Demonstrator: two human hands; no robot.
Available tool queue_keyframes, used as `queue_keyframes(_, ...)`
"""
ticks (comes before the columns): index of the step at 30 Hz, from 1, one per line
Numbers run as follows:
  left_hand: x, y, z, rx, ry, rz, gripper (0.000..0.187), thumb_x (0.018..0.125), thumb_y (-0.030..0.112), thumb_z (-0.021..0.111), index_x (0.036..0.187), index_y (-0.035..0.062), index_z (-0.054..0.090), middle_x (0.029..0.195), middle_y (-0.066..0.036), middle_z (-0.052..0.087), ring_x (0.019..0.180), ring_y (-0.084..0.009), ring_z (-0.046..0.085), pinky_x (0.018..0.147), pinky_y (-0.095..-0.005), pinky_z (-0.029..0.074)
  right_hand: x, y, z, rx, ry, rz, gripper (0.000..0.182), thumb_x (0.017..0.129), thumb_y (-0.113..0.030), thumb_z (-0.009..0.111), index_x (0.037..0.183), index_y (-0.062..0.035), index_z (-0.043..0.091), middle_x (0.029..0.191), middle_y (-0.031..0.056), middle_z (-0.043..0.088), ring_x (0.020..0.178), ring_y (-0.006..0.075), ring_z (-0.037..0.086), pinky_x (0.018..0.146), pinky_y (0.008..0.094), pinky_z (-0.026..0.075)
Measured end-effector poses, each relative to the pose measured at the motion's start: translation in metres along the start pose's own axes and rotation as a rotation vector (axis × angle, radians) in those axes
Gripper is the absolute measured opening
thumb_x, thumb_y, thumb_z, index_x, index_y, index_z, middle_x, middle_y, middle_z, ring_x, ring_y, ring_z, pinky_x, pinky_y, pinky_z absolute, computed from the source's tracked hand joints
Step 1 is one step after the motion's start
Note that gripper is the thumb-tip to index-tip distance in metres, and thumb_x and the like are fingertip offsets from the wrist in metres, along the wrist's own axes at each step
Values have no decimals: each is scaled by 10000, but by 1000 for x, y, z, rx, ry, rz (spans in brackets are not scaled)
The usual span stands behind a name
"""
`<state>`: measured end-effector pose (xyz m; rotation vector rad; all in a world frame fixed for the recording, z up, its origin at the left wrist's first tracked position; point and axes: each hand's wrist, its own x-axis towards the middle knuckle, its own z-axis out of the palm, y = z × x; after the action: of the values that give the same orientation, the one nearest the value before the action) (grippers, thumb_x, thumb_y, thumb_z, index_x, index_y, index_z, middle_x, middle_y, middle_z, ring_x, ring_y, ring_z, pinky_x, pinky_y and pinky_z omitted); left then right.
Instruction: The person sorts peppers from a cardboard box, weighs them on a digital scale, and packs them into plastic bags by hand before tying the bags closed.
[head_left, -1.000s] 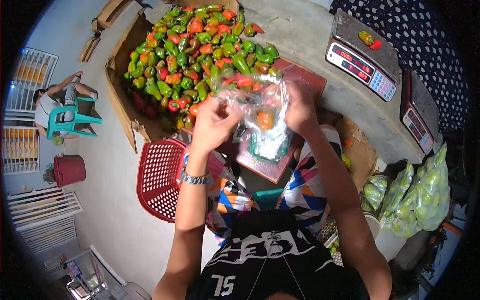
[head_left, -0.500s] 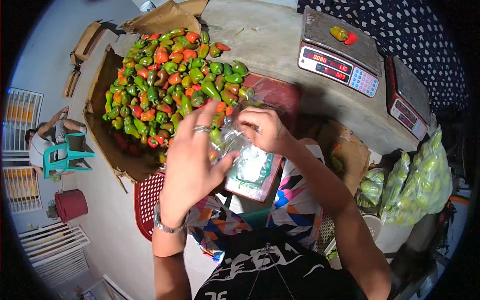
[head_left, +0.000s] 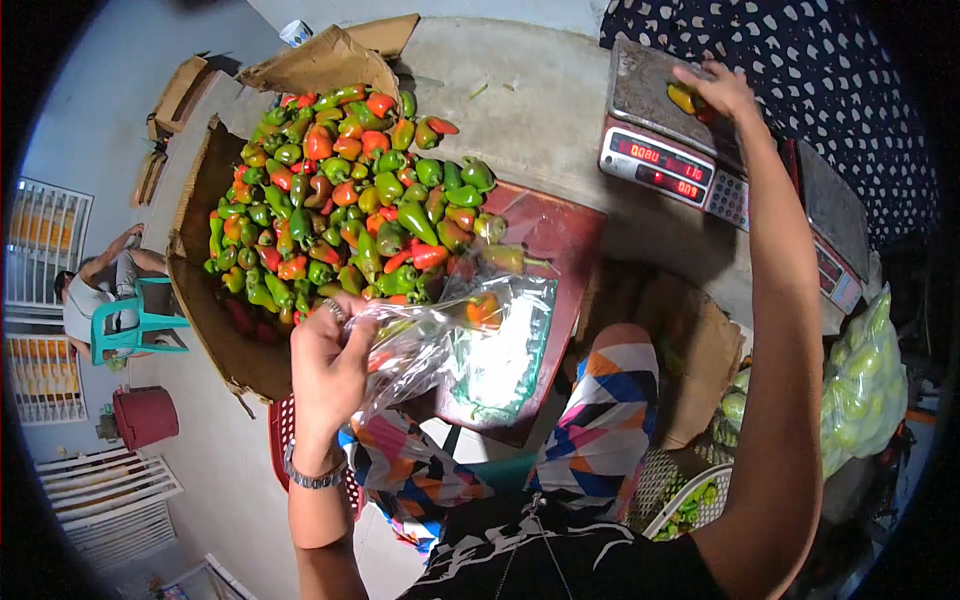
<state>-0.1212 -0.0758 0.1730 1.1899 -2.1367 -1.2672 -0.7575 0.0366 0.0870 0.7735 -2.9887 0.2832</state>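
My left hand (head_left: 330, 365) is closed on the gathered edge of a clear plastic bag (head_left: 415, 345). The bag stretches right over the red board, and some peppers show through or beneath it. An orange-red pepper (head_left: 484, 310) shows at the bag's right part. My right hand (head_left: 728, 92) is over the plate of the nearer digital scale (head_left: 655, 80), its fingers extended around a yellow-green pepper (head_left: 681, 98) and a red pepper (head_left: 707, 115). Both peppers still rest on the plate, partly covered by the hand. A large heap of mixed peppers (head_left: 330, 190) lies beyond my left hand.
A cardboard box (head_left: 195, 220) holds the heap on its left side. A second scale (head_left: 835, 215) stands at the right. Bagged green produce (head_left: 862, 385) and a white basket (head_left: 690, 490) are lower right. A person (head_left: 90, 290) sits on a green chair (head_left: 130, 320).
My right hand has left the plastic bag and reached up right to the peppers on the scale. My left hand has drawn down and left and now grips the bag.
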Motion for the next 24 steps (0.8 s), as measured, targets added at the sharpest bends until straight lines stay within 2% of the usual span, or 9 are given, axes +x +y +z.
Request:
queue_keyframes(5, -10, 25, -13, -239, 171, 1, 354, 1103, 196, 615, 788, 41, 564, 716, 57, 540, 659, -34, 411, 592, -233, 345, 8, -5, 30, 94, -233, 15, 1070, 726, -875, 669, 1502, -142, 602, 1595, 236, 485, 1458, 366, 501, 1194, 480, 410)
queue_keyframes(10, -18, 25, -7, -255, 250, 42, 362, 1099, 180, 613, 763, 53, 569, 677, 75, 490, 628, -26, 365, 558, -235, 295, 4, 1, 52, -56, 35, 24, 921, 757, -733, 758, 1444, -129, 651, 1454, 231, 622, 1371, 349, 582, 1164, 440, 444)
queue_keyframes(15, -17, 5, 11, 153, 287, -3, 235, 1054, 210, 681, 958, -2, 715, 605, 20, 527, 586, -24, 422, 518, -264, 351, -12, 1, 49, 45, 88, -71, 805, 740, -668, 812, 1321, -120, 712, 1365, 205, 678, 1260, 362, 643, 1108, 449, 479)
queue_keyframes(16, -17, -6, 23, 111, 349, 130, 213, 1039, 211, 697, 966, 12, 721, 559, 19, 509, 530, -32, 398, 486, -273, 334, -39, -13, 29, 272, 47, -49, 667, 809, -593, 816, 1212, -73, 708, 1259, 173, 716, 1094, 321, 699, 941, 436, 571)
queue_keyframes(19, -33, 9, 36, 179, 283, 105, 135, 1015, 185, 714, 1024, 51, 730, 525, 23, 474, 486, -41, 397, 464, -272, 324, -131, -43, -3, 1716, -411, 43, 390, 993, -353, 730, 1148, -6, 640, 1095, 167, 719, 886, 213, 714, 677, 292, 609)
queue_keyframes(20, -41, 16, 43, 138, 263, 94, 152, 1032, 166, 712, 1053, 16, 731, 605, 100, 470, 570, -14, 342, 511, -241, 260, -189, -62, -26, 1943, -529, -31, 372, 1043, -332, 644, 1174, 16, 630, 1116, 187, 711, 894, 247, 723, 734, 321, 632)
queue_keyframes(22, -49, 5, 60, 93, 273, 134, 109, 1011, 169, 718, 1047, 67, 732, 522, 5, 471, 473, -50, 411, 462, -271, 349, -291, -79, -39, 2153, -656, 70, 430, 1086, -369, 508, 1220, 23, 622, 1168, 225, 702, 977, 337, 721, 829, 493, 635)
queue_keyframes(23, -55, 5, 68, 83, 283, 141, 104, 1008, 163, 720, 1049, 68, 735, 521, -4, 478, 470, -52, 425, 462, -271, 361, -344, -85, -41, 2367, -865, 235, 490, 1057, -418, 545, 1260, 24, 604, 1233, 253, 685, 1043, 365, 717, 867, 534, 618)
queue_keyframes(24, -61, 5, 77, 48, 296, 134, 97, 1005, 150, 722, 1058, 71, 741, 522, -16, 491, 467, -54, 455, 461, -276, 383, -381, -92, -29, 2347, -1037, -162, 616, 1020, -493, 588, 1333, 37, 563, 1353, 294, 622, 1171, 412, 674, 916, 542, 608)
